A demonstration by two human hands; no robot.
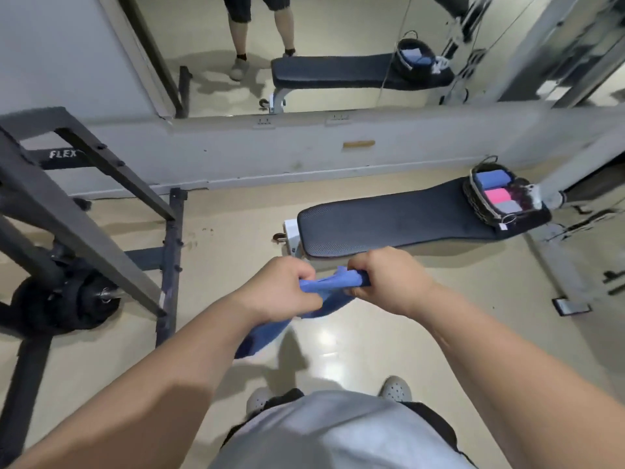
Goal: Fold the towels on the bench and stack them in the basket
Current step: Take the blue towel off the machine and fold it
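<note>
Up front, both hands grip one blue towel (pixel 324 292) in the air over the floor (pixel 355 346), just short of the desk (pixel 389 221). The left hand (pixel 280 289) has its fingers clamped on the towel's left end; the right hand (pixel 389 279) has its fingers closed on the right end. Cloth hangs down under the left wrist. At the desk's far right end sits the basket (pixel 473 201), holding a blue, a pink and a grey folded towel side by side.
</note>
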